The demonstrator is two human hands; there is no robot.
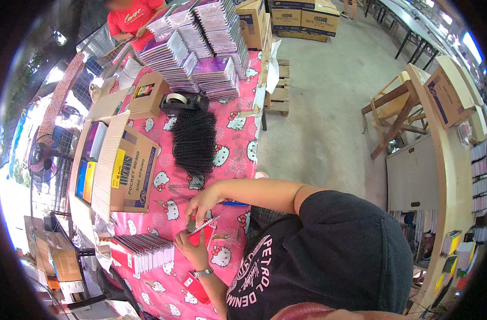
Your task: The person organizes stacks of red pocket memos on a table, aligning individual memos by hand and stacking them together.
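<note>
A small red spiral notebook (202,233) is tilted up over the table, its coiled edge upward. My left hand (190,250), with a watch on its wrist, grips it from below. My right hand (205,204) bends down from above, fingers closed at the coiled edge; its fingertips are partly hidden. Beside my left hand stands a row of red spiral notebooks (143,252). Another red notebook or cover (196,288) lies by my left forearm. Beyond my right hand is a heap of black spiral coils (193,141).
The table has a pink patterned cover (235,146). An open carton (131,173) holds packs at its left. Further off are a tape dispenser (183,102) and tall stacks of purple spiral notebooks (216,74). A person in red (134,24) stands at the far end. Wooden shelving (441,165) is at right.
</note>
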